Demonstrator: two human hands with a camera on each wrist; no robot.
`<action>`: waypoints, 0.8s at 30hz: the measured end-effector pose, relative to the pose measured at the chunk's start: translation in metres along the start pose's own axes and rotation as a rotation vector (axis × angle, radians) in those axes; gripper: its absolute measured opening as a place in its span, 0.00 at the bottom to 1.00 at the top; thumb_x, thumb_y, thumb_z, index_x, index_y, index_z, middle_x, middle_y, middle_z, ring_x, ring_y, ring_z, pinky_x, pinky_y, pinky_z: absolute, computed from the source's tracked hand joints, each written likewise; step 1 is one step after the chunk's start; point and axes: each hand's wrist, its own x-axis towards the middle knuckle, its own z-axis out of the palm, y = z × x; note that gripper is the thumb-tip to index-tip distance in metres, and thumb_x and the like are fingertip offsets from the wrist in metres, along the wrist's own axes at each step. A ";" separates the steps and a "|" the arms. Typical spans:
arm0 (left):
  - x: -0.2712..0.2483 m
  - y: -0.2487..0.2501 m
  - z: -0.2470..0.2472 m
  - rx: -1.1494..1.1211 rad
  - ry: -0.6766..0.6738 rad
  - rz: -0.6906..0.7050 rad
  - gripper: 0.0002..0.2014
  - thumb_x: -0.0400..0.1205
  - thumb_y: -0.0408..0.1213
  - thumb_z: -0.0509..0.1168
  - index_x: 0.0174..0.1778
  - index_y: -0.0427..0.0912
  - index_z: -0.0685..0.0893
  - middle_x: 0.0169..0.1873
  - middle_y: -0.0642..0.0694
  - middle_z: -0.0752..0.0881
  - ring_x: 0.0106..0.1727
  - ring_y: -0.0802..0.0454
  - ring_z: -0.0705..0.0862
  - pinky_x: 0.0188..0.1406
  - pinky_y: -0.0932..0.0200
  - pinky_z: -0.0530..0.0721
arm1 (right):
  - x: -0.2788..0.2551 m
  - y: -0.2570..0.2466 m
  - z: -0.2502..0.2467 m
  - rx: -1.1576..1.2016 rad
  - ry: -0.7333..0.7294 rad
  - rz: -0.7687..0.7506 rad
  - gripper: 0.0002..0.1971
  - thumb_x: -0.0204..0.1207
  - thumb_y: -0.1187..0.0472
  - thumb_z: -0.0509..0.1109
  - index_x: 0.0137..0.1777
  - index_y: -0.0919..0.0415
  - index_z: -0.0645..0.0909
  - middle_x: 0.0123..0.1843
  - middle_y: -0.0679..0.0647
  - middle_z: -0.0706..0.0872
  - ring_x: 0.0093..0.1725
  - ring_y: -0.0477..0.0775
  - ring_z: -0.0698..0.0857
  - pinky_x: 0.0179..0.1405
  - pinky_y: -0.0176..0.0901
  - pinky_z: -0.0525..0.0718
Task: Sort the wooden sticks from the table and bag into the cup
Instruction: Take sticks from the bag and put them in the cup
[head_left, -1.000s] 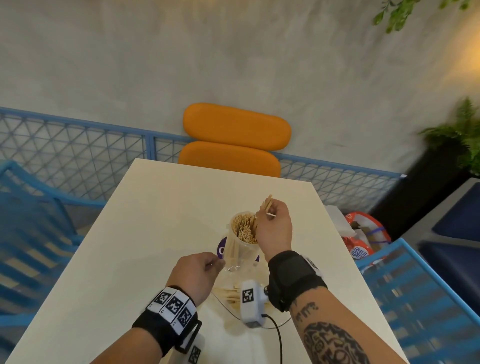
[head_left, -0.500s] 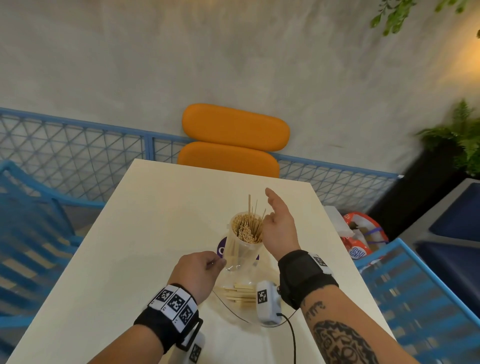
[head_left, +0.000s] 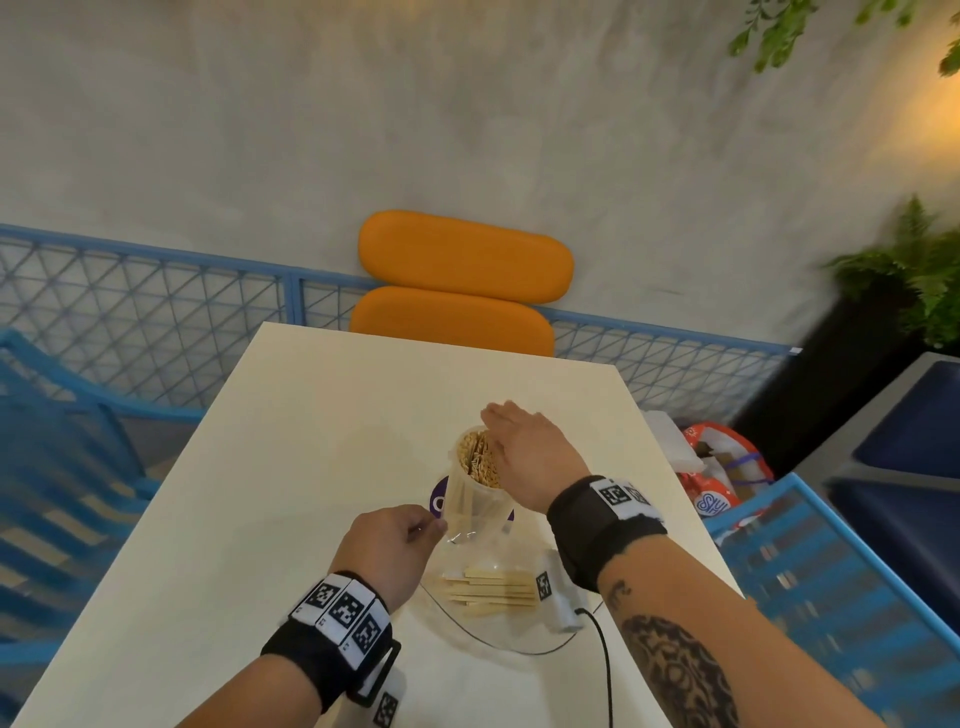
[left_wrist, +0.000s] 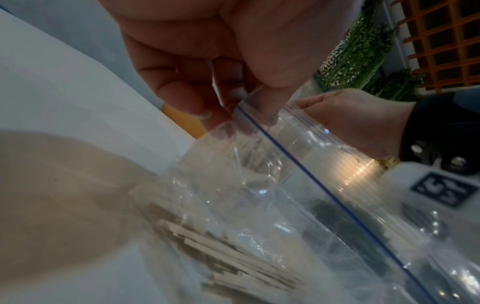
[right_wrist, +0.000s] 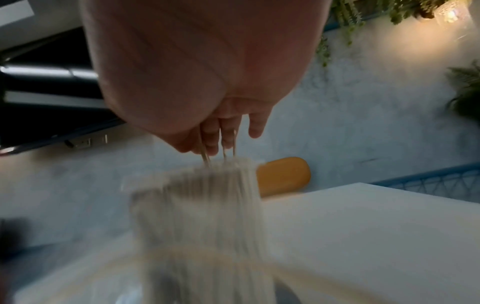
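Clear cup (head_left: 470, 499) mid-table, right hand (head_left: 524, 457) flat above sticks (head_left: 480, 460), left hand (head_left: 387, 551) pinching bag (left_wrist: 259, 185) edge

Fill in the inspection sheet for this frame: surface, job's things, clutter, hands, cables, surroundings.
Surface: white table.
Job's things: clear cup packed with upright sticks; clear zip bag with flat wooden sticks inside.
Clutter: nothing seen.
Hands: left hand pinches the bag's edge; right hand flat, fingers straight, over the cup's sticks.
Cables: black cable at the right forearm.
Surroundings: orange chair, blue mesh fence, plants.
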 end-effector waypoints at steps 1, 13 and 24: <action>0.000 0.000 0.000 0.001 0.001 -0.002 0.12 0.84 0.54 0.65 0.37 0.56 0.87 0.29 0.55 0.86 0.35 0.61 0.83 0.34 0.64 0.75 | -0.005 0.001 0.006 -0.013 -0.062 0.017 0.25 0.90 0.53 0.50 0.86 0.58 0.61 0.88 0.52 0.61 0.86 0.55 0.59 0.84 0.55 0.59; 0.001 0.001 0.003 -0.001 0.007 -0.039 0.13 0.83 0.56 0.66 0.38 0.56 0.88 0.31 0.55 0.87 0.36 0.60 0.84 0.36 0.63 0.79 | -0.035 -0.004 0.030 0.044 -0.138 0.153 0.41 0.83 0.30 0.35 0.89 0.56 0.45 0.90 0.52 0.41 0.88 0.54 0.35 0.87 0.60 0.42; 0.000 -0.006 0.006 0.042 0.009 -0.003 0.13 0.84 0.55 0.65 0.40 0.55 0.88 0.32 0.55 0.87 0.40 0.56 0.85 0.43 0.58 0.83 | -0.084 -0.026 0.006 0.568 0.246 0.304 0.13 0.85 0.53 0.62 0.51 0.55 0.87 0.49 0.51 0.90 0.50 0.52 0.86 0.55 0.52 0.84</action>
